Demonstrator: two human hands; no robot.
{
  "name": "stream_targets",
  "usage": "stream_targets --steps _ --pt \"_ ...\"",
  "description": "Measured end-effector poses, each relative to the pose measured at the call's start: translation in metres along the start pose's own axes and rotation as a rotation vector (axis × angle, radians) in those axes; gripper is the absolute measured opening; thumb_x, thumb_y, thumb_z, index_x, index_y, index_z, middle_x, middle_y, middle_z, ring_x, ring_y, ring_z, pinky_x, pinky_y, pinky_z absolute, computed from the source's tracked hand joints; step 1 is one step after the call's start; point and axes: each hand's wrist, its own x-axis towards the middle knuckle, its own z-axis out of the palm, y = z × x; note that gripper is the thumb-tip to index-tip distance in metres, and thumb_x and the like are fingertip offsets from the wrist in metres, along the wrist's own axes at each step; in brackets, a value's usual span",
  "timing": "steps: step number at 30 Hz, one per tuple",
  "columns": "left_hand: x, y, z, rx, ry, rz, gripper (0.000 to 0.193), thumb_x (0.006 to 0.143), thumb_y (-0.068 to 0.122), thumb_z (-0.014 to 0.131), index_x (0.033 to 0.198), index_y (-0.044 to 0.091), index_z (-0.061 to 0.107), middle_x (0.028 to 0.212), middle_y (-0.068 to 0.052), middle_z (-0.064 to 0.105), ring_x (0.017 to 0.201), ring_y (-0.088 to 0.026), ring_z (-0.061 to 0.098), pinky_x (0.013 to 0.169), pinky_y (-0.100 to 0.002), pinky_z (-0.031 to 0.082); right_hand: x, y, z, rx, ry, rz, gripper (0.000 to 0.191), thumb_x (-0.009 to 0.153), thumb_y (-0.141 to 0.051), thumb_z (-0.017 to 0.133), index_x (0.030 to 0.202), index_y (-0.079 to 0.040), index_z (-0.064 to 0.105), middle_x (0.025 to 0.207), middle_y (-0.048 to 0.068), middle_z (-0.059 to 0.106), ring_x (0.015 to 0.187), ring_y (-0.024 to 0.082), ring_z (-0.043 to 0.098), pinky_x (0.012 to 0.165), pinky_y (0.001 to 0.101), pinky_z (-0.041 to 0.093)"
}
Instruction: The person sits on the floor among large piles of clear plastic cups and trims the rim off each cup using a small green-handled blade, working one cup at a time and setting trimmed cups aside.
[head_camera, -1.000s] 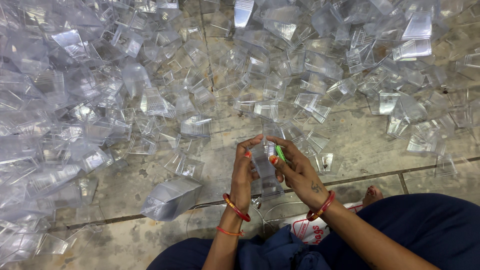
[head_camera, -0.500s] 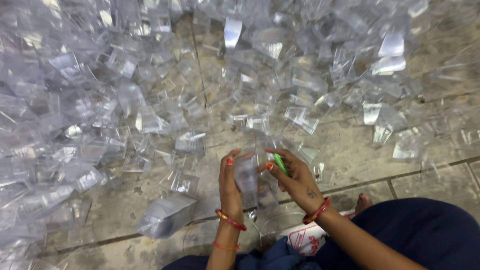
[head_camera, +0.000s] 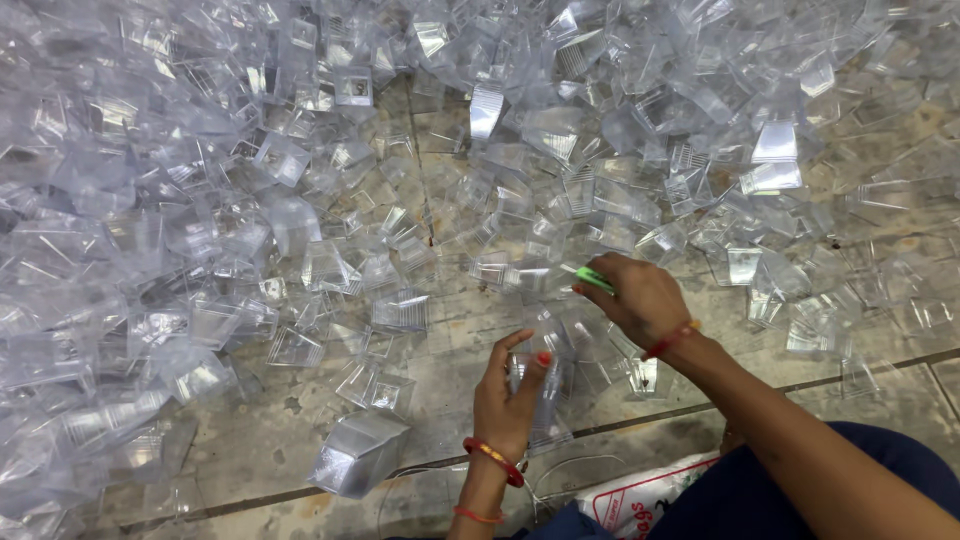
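My left hand (head_camera: 508, 398) grips a stack of clear plastic cups (head_camera: 540, 385) held upright in front of me, thumb on its side. My right hand (head_camera: 640, 297) reaches forward over the loose clear plastic cups (head_camera: 560, 270) on the floor, with a small green object (head_camera: 594, 279) pinched between its fingers. Both wrists wear red bangles. The two hands are apart, the right one farther out than the left.
A wide heap of clear plastic cups (head_camera: 250, 200) covers the tiled floor (head_camera: 270, 440) to the left and across the back. A nested stack of cups (head_camera: 358, 455) lies on its side near my left. A white printed bag (head_camera: 640, 500) sits by my blue-clad knee (head_camera: 820, 500).
My right hand has left the stack and moved forward and to the right over the loose cups, still with the green object. My left hand keeps its hold on the stack.
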Motion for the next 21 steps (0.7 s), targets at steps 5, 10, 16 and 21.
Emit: stream_targets --steps 5,10,16,21 --pt "-0.002 -0.004 0.006 -0.009 -0.006 0.105 0.07 0.089 0.048 0.064 0.149 0.017 0.045 0.102 0.002 0.078 0.066 -0.013 0.063 0.062 -0.027 0.048 -0.038 -0.004 0.003 0.606 -0.058 -0.501 0.03 0.098 -0.038 0.067 0.111 -0.012 0.076 0.094 0.003 0.08 0.081 0.017 0.077 0.074 0.0382 0.06" --pt "0.002 -0.018 0.011 -0.404 -0.099 0.047 0.047 0.102 0.046 0.06 0.125 0.006 0.07 0.108 -0.005 0.076 0.093 -0.011 0.067 0.076 -0.026 0.055 -0.015 -0.012 0.017 0.362 -0.366 0.167 0.03 0.098 -0.039 0.068 0.11 -0.016 0.082 0.073 0.008 0.075 0.059 0.025 0.062 0.056 0.0412 0.047" --pt "0.007 -0.02 -0.012 -0.954 -0.206 -0.285 0.037 0.094 0.042 0.066 0.113 0.01 0.059 0.111 -0.011 0.07 0.097 -0.021 0.074 0.058 -0.031 0.06 0.055 0.001 0.02 -0.177 0.102 -0.328 0.029 0.081 -0.034 0.074 0.103 -0.016 0.079 0.096 0.005 0.079 0.068 0.025 0.073 0.057 0.0404 0.056" --pt "0.009 -0.013 -0.005 -0.605 -0.078 -0.244 0.048 0.085 0.036 0.076 0.12 0.008 0.059 0.116 -0.007 0.071 0.096 -0.024 0.076 0.054 -0.033 0.058 0.028 0.016 0.001 0.069 0.037 0.037 0.027 0.093 -0.041 0.07 0.11 -0.021 0.079 0.081 0.008 0.078 0.066 0.023 0.072 0.066 0.039 0.057"
